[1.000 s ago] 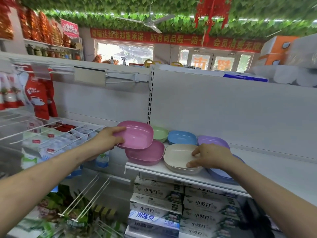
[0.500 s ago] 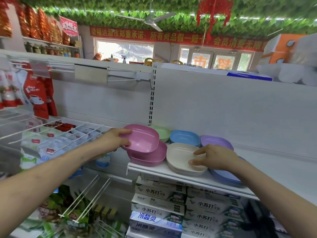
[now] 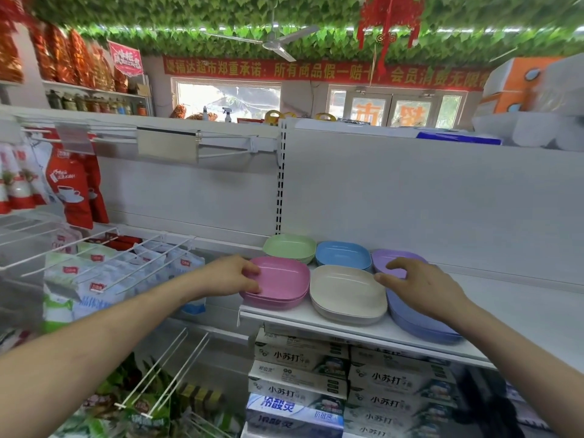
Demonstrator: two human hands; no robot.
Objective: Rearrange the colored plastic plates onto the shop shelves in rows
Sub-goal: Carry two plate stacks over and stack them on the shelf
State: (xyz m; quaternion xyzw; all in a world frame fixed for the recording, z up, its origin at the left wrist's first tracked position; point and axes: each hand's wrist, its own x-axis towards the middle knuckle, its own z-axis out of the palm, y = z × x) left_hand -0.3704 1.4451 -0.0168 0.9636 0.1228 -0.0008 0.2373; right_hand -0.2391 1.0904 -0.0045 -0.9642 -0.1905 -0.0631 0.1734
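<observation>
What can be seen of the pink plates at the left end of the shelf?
The pink plates are a small nested stack, at least two by the rim lines, of shallow rounded-square dishes in matte-looking plastic. They sit level, open side up, at the front left corner of the white shelf. The left hand grips their left rim, thumb on top and fingers curled at the edge. Green plates lie just behind and cream plates close on the right; actual contact cannot be told.
</observation>
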